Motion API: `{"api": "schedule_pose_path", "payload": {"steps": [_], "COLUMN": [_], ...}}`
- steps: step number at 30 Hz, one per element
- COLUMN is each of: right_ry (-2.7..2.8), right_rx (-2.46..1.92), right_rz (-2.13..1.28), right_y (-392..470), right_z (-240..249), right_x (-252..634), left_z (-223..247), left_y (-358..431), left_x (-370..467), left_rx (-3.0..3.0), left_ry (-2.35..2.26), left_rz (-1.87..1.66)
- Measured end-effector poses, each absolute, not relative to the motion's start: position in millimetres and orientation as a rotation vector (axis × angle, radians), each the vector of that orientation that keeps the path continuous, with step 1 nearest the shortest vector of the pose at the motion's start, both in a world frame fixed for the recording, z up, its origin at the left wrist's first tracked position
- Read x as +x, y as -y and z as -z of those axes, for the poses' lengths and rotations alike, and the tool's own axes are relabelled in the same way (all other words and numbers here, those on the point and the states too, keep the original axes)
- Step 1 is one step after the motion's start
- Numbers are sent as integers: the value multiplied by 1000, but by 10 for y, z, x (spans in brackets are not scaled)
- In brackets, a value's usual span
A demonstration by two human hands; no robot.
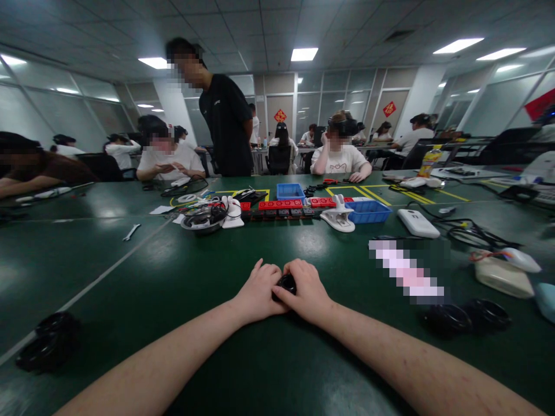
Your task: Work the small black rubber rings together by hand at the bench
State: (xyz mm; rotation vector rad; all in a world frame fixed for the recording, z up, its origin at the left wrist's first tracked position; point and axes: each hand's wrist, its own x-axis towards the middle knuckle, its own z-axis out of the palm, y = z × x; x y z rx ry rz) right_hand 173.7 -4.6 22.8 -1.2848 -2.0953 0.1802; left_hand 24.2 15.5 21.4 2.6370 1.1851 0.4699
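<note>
Both my hands meet over the middle of the green table (208, 271), around a small black ring-shaped part (287, 283). My left hand (259, 290) has its fingers curled against the part's left side. From the right, my right hand (309, 290) wraps it, thumb across the front and fingers over the back. Only the part's round, glossy top shows between the hands; its underside is hidden. Similar black round parts (448, 319) lie to the right, and more black parts (50, 341) sit at the far left.
Ahead stand a red power strip (286, 205), blue bins (368, 212), a white clamp (338, 216) and a bowl of cables (202, 219). A wrench (131, 232) lies left. A white power bank (418, 223) and loose cables are at right. People sit and stand across the table.
</note>
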Motion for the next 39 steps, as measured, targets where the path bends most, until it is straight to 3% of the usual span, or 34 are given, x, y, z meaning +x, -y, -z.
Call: {"api": "schedule_pose_path", "payload": {"steps": [13,21,32,39], "right_ry": [2238,2253,2142,2198], "right_rx": [-704,-730,-1224,-1287], "right_rz": [-411,-293,-117,-125], "right_y": [88,105,79,50], "right_z": [-310,-351,-264,-276], "right_x": [1804,1844,1790,1775], "left_z": [-226,-158,-175,-206], "left_y": [-325,-298,-223,-227], "left_x": [113,123,211,212], "left_rx": [2554,2543,2672,2646], "left_ry": [-842,-935,-1140,-1100], "left_rz": [-395,-464,-517,-537]}}
